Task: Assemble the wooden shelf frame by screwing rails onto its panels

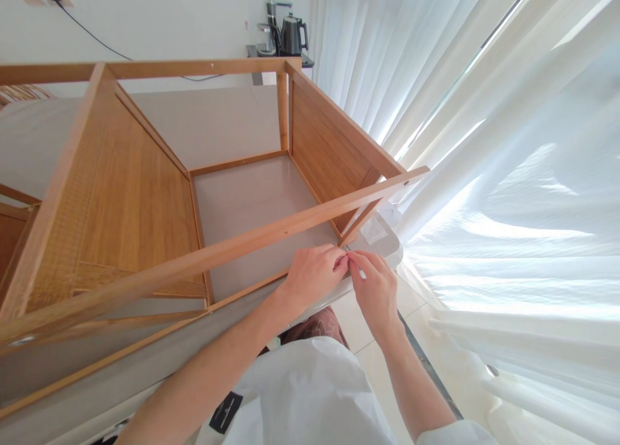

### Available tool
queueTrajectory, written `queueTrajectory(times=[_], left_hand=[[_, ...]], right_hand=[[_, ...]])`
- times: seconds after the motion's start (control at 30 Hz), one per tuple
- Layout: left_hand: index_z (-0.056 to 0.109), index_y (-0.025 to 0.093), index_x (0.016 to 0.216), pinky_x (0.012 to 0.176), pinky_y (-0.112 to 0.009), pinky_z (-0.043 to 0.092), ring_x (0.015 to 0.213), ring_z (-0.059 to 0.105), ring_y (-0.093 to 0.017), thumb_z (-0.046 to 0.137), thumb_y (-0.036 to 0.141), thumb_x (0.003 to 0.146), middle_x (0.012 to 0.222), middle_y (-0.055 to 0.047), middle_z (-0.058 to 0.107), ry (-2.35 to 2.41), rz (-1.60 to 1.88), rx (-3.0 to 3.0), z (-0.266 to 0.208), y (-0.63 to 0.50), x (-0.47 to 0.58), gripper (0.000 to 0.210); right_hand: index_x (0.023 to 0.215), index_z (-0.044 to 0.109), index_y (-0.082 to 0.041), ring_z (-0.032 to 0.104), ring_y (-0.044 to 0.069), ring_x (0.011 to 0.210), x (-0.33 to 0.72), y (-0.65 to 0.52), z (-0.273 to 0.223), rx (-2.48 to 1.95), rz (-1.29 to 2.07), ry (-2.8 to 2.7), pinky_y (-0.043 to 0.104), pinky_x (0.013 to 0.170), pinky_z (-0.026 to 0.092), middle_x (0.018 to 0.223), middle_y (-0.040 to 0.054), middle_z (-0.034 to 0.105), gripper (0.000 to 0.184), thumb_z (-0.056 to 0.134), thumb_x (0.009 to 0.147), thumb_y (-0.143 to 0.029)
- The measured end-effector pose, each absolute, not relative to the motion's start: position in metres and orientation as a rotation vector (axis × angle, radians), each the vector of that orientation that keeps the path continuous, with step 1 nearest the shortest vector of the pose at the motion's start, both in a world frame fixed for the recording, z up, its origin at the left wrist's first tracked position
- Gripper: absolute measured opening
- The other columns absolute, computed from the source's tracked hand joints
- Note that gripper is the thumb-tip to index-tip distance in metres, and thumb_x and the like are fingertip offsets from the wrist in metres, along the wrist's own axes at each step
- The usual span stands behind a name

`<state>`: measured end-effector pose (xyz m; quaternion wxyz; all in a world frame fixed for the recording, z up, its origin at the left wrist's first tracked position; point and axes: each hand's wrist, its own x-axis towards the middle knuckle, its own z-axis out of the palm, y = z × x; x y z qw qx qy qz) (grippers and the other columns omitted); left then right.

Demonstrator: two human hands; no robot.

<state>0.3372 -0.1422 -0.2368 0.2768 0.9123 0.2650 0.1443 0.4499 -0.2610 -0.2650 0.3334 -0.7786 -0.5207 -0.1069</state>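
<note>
A wooden shelf frame with slatted-grain panels lies on a padded grey surface. At its near right corner, my left hand is closed, thumb and fingers pinched together, beside the foot of a short upright. My right hand meets it there, its thumb and forefinger in a pinch against the left fingertips. What the two hands pinch is too small and hidden to make out. A small white spot shows under the right forefinger. The wooden end panel rises just beyond the hands, and a long rail runs above them.
Sheer white curtains hang along the right. A black kettle stands on a small stand against the back wall. A cord trails from a wall plug behind the frame. Pale floor tiles show below my hands.
</note>
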Motion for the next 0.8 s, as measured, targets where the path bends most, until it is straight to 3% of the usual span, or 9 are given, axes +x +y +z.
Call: queueTrajectory(times=[0.1, 0.27, 0.4, 0.63, 0.8], left_hand=[[0.064, 0.027, 0.103, 0.067, -0.03, 0.048, 0.076, 0.066, -0.016, 0.06, 0.025, 0.089, 0.094, 0.001, 0.071, 0.69, 0.53, 2.294, -0.233, -0.137, 0.337, 0.015], [0.053, 0.023, 0.124, 0.076, -0.036, 0.055, 0.098, 0.066, -0.023, 0.075, 0.04, 0.08, 0.115, -0.008, 0.067, 0.801, 0.723, 2.07, -0.237, -0.12, 0.351, 0.052], [0.058, 0.023, 0.117, 0.085, -0.038, 0.055, 0.108, 0.065, -0.025, 0.077, 0.04, 0.079, 0.115, -0.008, 0.068, 0.674, 0.668, 2.006, -0.241, -0.105, 0.364, 0.046], [0.059, 0.023, 0.112, 0.093, -0.036, 0.053, 0.105, 0.066, -0.022, 0.079, 0.036, 0.077, 0.116, -0.005, 0.069, 0.6, 0.608, 1.916, -0.242, -0.096, 0.367, 0.042], [0.058, 0.022, 0.109, 0.095, -0.035, 0.052, 0.106, 0.066, -0.021, 0.079, 0.033, 0.078, 0.113, -0.004, 0.07, 0.563, 0.623, 1.906, -0.241, -0.096, 0.366, 0.039]], right_hand=[[0.106, 0.074, -0.023, 0.067, 0.019, 0.092, 0.451, -0.26, -0.265, -2.024, -0.271, -1.36, 0.033, 0.082, 0.055, 0.103, 0.0052, 0.074, 0.021, 0.054, 0.1, -0.019], [0.105, 0.074, -0.024, 0.067, 0.018, 0.091, 0.45, -0.26, -0.27, -2.013, -0.269, -1.351, 0.033, 0.081, 0.055, 0.102, 0.0048, 0.074, 0.023, 0.052, 0.1, -0.019], [0.106, 0.074, -0.023, 0.067, 0.018, 0.092, 0.449, -0.261, -0.274, -2.014, -0.27, -1.326, 0.033, 0.081, 0.054, 0.104, 0.0048, 0.074, 0.021, 0.054, 0.1, -0.021], [0.106, 0.073, -0.024, 0.068, 0.017, 0.091, 0.449, -0.259, -0.271, -2.035, -0.215, -1.251, 0.03, 0.077, 0.053, 0.101, 0.0036, 0.074, 0.021, 0.052, 0.101, -0.024], [0.108, 0.066, -0.024, 0.067, 0.015, 0.077, 0.45, -0.259, -0.272, -2.079, -0.179, -1.118, 0.028, 0.069, 0.051, 0.096, 0.0012, 0.074, 0.014, 0.057, 0.1, -0.031]])
